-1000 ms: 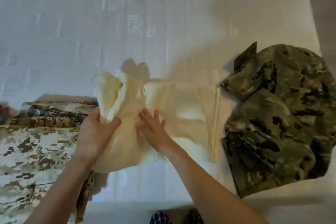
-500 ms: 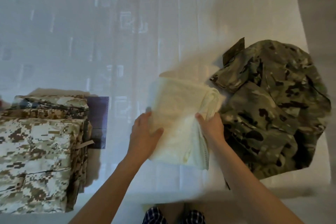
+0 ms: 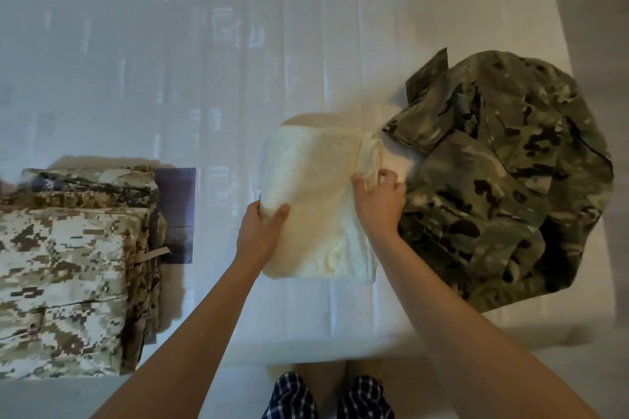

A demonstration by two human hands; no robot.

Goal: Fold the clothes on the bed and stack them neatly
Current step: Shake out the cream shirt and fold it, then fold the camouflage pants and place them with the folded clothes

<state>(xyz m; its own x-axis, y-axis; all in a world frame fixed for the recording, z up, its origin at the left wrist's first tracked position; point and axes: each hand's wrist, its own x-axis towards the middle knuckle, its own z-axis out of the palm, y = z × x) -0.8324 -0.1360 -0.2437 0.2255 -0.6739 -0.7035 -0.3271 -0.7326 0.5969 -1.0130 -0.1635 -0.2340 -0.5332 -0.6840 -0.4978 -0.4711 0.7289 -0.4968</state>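
A cream knitted garment [image 3: 316,201] lies folded into a narrow rectangle near the bed's front edge. My left hand [image 3: 260,231] grips its left edge, thumb on top. My right hand [image 3: 379,202] pinches the beaded right edge, fingers curled round the fold. To the right, touching that edge, a green camouflage jacket [image 3: 503,180] lies crumpled and unfolded. At the left stands a stack of folded desert-camouflage clothes [image 3: 68,269].
The white patterned bedsheet [image 3: 204,61] stretches far behind the clothes. A dark purple cloth [image 3: 178,214] peeks out under the stack's right side. My knees in checked shorts [image 3: 326,398] show below the bed's front edge [image 3: 306,347].
The cream garment was spread wide one second ago; its left half has been folded over to the right. Both hands moved right and now hold its two side edges.
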